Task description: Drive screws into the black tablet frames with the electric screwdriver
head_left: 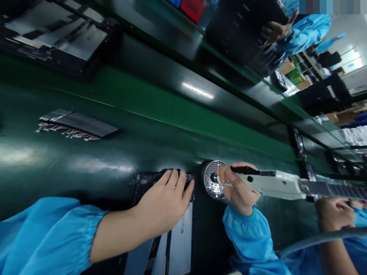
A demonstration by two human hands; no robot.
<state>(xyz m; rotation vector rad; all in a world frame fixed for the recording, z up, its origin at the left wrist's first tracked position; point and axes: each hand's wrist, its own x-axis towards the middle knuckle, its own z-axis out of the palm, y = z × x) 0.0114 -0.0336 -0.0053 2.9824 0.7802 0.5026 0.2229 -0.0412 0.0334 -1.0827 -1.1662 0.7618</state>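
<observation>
My left hand [164,202] lies on top of a dark flat device [172,233] with a pale back panel, fingers curled over its far edge. My right hand [237,187] is wrapped round a white electric screwdriver [275,183], whose tip points into a round perforated metal screw tray [212,179] just right of the device. Both my sleeves are bright blue.
A row of thin dark strips [78,124] lies on the green bench [143,114] at left. A tray of flat panels [57,34] sits at top left. Another person's hand [334,212] is at right; a further blue-sleeved worker [304,32] handles a black stack at top right.
</observation>
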